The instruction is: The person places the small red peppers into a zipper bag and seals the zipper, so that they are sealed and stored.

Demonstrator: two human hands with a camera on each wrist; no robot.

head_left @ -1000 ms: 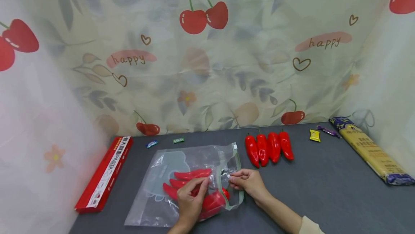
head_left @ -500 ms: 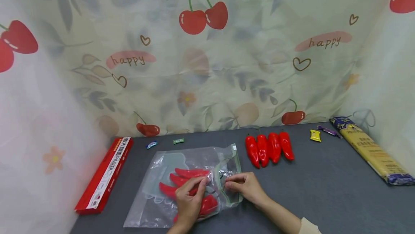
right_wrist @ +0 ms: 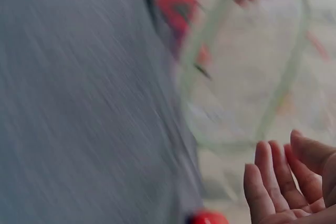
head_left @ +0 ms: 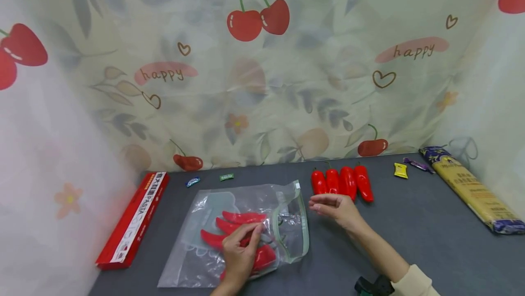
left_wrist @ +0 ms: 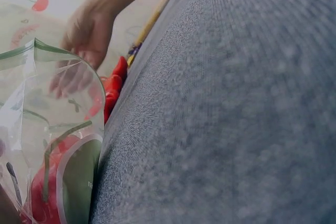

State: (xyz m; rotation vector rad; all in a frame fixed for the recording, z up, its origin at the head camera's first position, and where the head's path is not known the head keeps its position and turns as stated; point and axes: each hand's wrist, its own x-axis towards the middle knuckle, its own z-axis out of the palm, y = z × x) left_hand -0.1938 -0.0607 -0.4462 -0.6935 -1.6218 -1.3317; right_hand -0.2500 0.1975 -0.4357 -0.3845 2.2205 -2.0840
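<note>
A clear zip bag point(head_left: 256, 194) with a green-edged mouth lies on the dark table, its mouth gaping to the right. Inside it are several long red peppers point(head_left: 264, 258). My left hand point(head_left: 239, 255) pinches the bag's upper layer near the mouth, thumb against fingers. To the right of the mouth, my right hand point(head_left: 338, 211) is held with fingers extended and nothing in it; the right wrist view shows its fingers spread slightly from the thumb. Just beyond that hand, several loose red peppers point(head_left: 347, 182) lie in a row, their lower ends partly hidden by it.
At the left lies a red pasta box point(head_left: 133, 220). A yellow pasta packet point(head_left: 471, 186) rests along the right side. Small wrapped candies lie near the back: a blue one point(head_left: 193, 181), a green one point(head_left: 226, 177), a yellow one point(head_left: 400, 170) and a purple one point(head_left: 418, 165). A printed curtain point(head_left: 270, 118) stands behind.
My right hand has let go of the bag's mouth and moved up and right towards the loose peppers. The bagged peppers have shifted slightly left. My left hand keeps its pinch.
</note>
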